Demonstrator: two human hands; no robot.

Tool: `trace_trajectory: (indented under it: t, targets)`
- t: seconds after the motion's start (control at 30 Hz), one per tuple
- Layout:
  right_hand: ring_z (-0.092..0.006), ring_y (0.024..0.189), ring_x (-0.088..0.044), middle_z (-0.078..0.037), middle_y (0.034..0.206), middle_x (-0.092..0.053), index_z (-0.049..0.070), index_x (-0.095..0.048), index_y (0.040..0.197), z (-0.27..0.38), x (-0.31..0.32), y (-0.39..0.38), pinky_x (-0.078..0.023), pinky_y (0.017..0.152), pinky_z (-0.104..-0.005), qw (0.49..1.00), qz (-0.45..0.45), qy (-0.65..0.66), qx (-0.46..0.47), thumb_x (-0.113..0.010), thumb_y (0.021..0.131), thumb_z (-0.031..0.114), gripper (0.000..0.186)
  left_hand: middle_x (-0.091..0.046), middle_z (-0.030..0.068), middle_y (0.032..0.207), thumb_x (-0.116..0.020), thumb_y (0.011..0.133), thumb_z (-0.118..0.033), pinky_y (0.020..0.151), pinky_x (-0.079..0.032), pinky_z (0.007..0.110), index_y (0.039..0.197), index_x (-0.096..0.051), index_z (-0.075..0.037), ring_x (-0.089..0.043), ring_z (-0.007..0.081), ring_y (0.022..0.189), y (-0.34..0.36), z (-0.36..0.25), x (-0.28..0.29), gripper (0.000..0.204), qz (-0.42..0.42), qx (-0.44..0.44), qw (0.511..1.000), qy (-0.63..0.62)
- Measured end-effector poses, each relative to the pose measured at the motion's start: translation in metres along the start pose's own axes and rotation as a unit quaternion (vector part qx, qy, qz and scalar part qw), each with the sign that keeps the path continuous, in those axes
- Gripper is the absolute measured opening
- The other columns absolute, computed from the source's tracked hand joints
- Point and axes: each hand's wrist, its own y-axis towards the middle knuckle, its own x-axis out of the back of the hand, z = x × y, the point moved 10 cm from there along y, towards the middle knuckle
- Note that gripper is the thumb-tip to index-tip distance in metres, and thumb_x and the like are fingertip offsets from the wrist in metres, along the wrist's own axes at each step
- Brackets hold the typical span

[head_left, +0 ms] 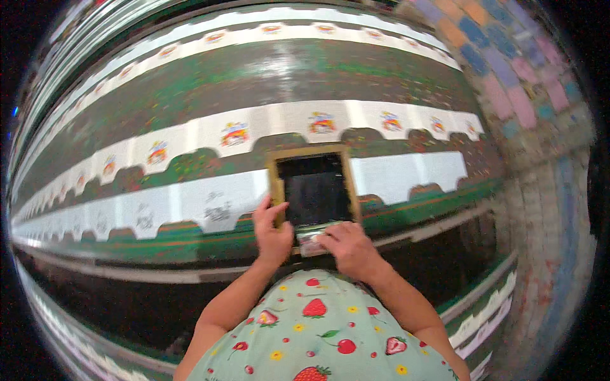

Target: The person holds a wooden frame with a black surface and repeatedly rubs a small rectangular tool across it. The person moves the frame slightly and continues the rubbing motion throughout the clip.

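Observation:
A screen printing frame [309,152] with wooden sides and a dark mesh lies in front of me, over the nearest row of white cut fabric pieces [406,174]. My left hand [274,233] grips its left side near the lower corner, fingers along the wood. At the frame's near end, my right hand [351,249] is closed on a pale, flat-edged squeegee [311,244]; its lower part is blurred. Left of the frame, some white pieces carry a dark line print [217,212].
Beyond lies a row of cream pieces with colourful prints [321,122], and farther rows lie behind it. The long table [279,70] has a green and brown stained surface. Its near edge [210,274] runs before me. A patchy coloured brick wall [508,95] stands at right.

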Motion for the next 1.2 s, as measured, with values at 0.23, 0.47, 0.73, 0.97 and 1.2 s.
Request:
trace_trajectory:
  t: [0.23,0.47,0.73,0.97,1.2]
  targets:
    - [-0.0400,0.135,-0.065,-0.016,0.137,-0.071,0.006,-0.077,0.131,-0.033,0.029,-0.040,-0.052,0.115,-0.0531,0.988,-0.104,0.102,-0.049,-0.089,0.091,0.022,0.044,-0.058,0.0305,0.163,-0.068,0.076,0.010,0.128,-0.041,0.048,0.117,-0.082,-0.004,-0.056,0.0425,0.152,0.001,-0.008,0.004,0.045,-0.007,-0.017,1.000,0.008]
    - [-0.0393,0.135,-0.067,-0.020,0.140,-0.072,0.002,-0.075,0.134,-0.147,0.040,-0.124,-0.051,0.119,-0.0483,0.890,-0.232,0.281,-0.276,-0.083,0.095,0.008,0.040,-0.056,0.0312,0.165,-0.068,0.076,0.016,0.128,-0.042,0.050,0.115,-0.079,-0.005,-0.056,0.0453,0.151,-0.009,-0.059,-0.057,0.045,-0.012,-0.083,0.996,-0.012]
    - [-0.0402,0.136,-0.066,-0.019,0.143,-0.072,0.005,-0.077,0.133,-0.237,0.088,-0.191,-0.051,0.119,-0.0495,0.909,-0.230,0.235,-0.257,-0.083,0.092,0.008,0.041,-0.059,0.0298,0.162,-0.069,0.077,0.013,0.127,-0.043,0.051,0.113,-0.081,-0.006,-0.058,0.0454,0.148,-0.020,-0.110,-0.177,0.043,-0.022,-0.070,0.997,-0.027]
    - [-0.0397,0.130,-0.067,-0.017,0.138,-0.070,0.005,-0.078,0.127,-0.212,0.117,-0.179,-0.056,0.111,-0.0524,0.986,-0.118,0.110,-0.038,-0.092,0.083,0.012,0.047,-0.060,0.0283,0.163,-0.072,0.077,0.010,0.129,-0.039,0.050,0.112,-0.082,-0.008,-0.056,0.0426,0.152,-0.030,-0.106,-0.222,0.041,-0.033,-0.006,0.997,-0.066]
    - [-0.0352,0.122,-0.070,-0.014,0.127,-0.072,0.007,-0.078,0.129,-0.183,0.099,-0.143,-0.056,0.106,-0.0508,0.997,-0.040,-0.010,0.069,-0.072,0.096,0.019,0.036,-0.062,0.0302,0.161,-0.072,0.077,0.009,0.129,-0.039,0.051,0.113,-0.083,-0.009,-0.057,0.0429,0.151,-0.030,-0.101,-0.229,0.041,-0.039,0.017,0.995,-0.093]
